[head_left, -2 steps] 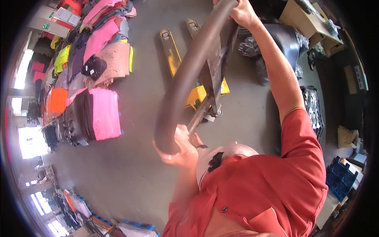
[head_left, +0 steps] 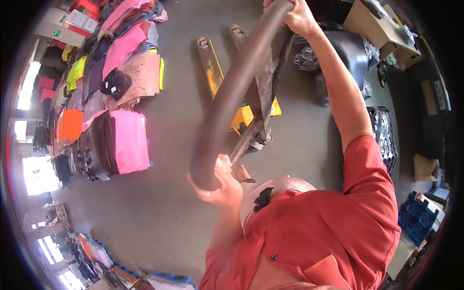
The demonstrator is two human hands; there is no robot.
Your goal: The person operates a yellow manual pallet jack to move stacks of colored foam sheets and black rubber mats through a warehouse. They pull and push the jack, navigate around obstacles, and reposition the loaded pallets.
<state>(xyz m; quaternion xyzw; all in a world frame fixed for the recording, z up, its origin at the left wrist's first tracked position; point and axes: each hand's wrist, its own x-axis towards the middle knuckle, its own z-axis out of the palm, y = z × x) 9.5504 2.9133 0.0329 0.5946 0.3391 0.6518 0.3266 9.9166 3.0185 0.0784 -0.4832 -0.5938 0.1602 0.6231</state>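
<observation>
A thick dark handle (head_left: 234, 82) of a pallet truck curves across the middle of the view, close to me. Its lower left end is in my left hand (head_left: 221, 182), with the fingers wrapped round it. At the top, my right hand (head_left: 298, 19) grips the other end, with that arm stretched far out. Below the handle, the worn yellow pallet truck (head_left: 211, 70) stands on the floor, its two forks pointing away from me. A scuffed metal shaft (head_left: 246, 140) runs down from the handle beside my foot.
Stacks of folded fabric, with a pink pile (head_left: 131, 141) nearest, line the left. Dark plastic-wrapped bundles (head_left: 345, 53) and a wooden desk (head_left: 374, 24) stand at the far right. Black crates (head_left: 384, 135) and a blue pallet (head_left: 416, 217) are at right.
The fabric stacks and the forks sit very slightly further right and lower in the view. Both hands keep their grip on the handle.
</observation>
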